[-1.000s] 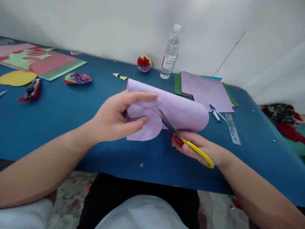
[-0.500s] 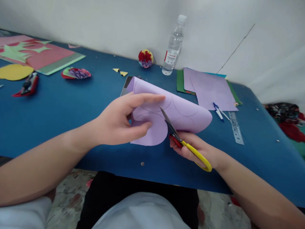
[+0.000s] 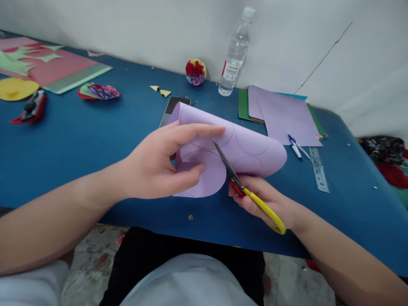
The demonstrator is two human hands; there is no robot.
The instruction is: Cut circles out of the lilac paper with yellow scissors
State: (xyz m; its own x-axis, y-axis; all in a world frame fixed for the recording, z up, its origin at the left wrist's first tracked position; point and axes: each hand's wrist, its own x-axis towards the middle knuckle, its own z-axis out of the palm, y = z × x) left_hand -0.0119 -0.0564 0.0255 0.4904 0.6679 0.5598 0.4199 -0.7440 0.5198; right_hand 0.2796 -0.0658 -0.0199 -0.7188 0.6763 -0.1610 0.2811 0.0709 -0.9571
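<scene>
A curled sheet of purple paper (image 3: pixel 255 144) with circles drawn on it is held above the table by my left hand (image 3: pixel 159 159). The thumb and index finger lie on the near side of the sheet; the other fingers are hidden behind it. My right hand (image 3: pixel 264 199) grips a pair of scissors (image 3: pixel 264 208) with yellow and red handles. The blades point up and left, and they lie at the paper along the curved edge of a partly cut circle (image 3: pixel 210 174). A dark phone (image 3: pixel 177 104) lies partly hidden behind the paper.
On the blue table (image 3: pixel 95 144) are a water bottle (image 3: pixel 234 59), a paper ball (image 3: pixel 195 72), a folded paper piece (image 3: pixel 99 91), a stapler (image 3: pixel 33 106) and yellow scraps (image 3: pixel 165 93). Stacked purple paper (image 3: pixel 283 114), pens (image 3: pixel 295 146) and a ruler (image 3: pixel 318 170) lie right. Coloured sheets (image 3: pixel 73 70) lie left.
The view has shifted slightly. My left hand's index finger and thumb reach a little further right over the paper. The scissors stay at the circle's edge in my right hand.
</scene>
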